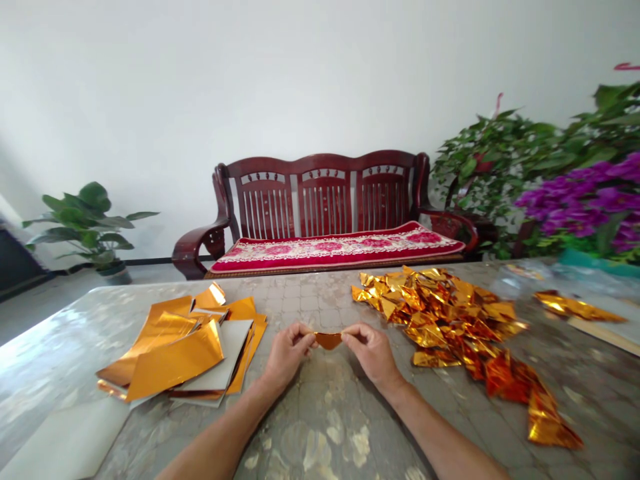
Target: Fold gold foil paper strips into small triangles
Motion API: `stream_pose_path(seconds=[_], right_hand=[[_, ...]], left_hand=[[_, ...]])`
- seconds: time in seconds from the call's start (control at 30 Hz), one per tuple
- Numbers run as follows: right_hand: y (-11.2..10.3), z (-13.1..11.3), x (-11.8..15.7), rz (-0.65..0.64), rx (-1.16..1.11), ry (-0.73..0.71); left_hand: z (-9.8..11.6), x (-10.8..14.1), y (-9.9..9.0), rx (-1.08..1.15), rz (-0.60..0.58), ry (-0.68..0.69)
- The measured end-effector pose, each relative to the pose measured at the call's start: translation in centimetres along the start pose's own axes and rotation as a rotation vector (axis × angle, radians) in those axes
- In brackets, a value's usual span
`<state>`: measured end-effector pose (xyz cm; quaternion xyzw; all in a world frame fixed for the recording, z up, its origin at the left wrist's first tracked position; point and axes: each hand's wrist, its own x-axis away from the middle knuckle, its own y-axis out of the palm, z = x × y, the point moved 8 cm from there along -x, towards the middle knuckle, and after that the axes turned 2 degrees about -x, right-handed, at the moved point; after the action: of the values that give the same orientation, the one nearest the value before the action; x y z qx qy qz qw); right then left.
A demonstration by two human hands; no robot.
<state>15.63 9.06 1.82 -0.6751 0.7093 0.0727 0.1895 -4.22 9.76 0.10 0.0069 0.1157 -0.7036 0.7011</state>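
A small piece of folded gold foil paper [329, 341] is stretched between my two hands, just above the patterned tabletop. My left hand [291, 350] pinches its left end between thumb and fingertips. At the right end, my right hand [371, 350] grips it the same way. The foil's lower edge comes down to a blunt point in the middle. To the left lies a loose stack of gold foil sheets [175, 367], some with the pale backing up. A heap of folded gold foil pieces [440, 307] spreads to the right of my right hand.
The table [310, 427] has a glossy floral cover. A pale sheet [70, 440] lies at its near left. Clear plastic [530, 275] and another gold piece [577, 308] are at the far right, near purple flowers [585, 197]. Behind stands a wooden bench [325, 193].
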Motion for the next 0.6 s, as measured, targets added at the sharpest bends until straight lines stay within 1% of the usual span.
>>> stream_pose_path(seconds=[0.17,0.27,0.4,0.5,0.6], right_hand=[[-0.1,-0.6,0.0,-0.015,0.172,-0.145],[0.1,-0.6,0.1,-0.064,0.247,-0.195],[0.4,-0.7,0.2,-0.116,0.275,-0.245],[0.5,-0.7,0.3,-0.127,0.323,-0.235],[0.5,-0.9,0.5,-0.141,0.384,-0.242]], left_hand=[[-0.1,0.0,-0.4,-0.158,0.032,0.062],[0.1,-0.1,-0.5,-0.224,0.042,0.108],[0.6,-0.1,-0.5,-0.286,0.042,0.183],[1.3,0.1,-0.4,-0.348,0.013,0.253],[1.8,0.6,0.0,-0.422,-0.071,0.317]])
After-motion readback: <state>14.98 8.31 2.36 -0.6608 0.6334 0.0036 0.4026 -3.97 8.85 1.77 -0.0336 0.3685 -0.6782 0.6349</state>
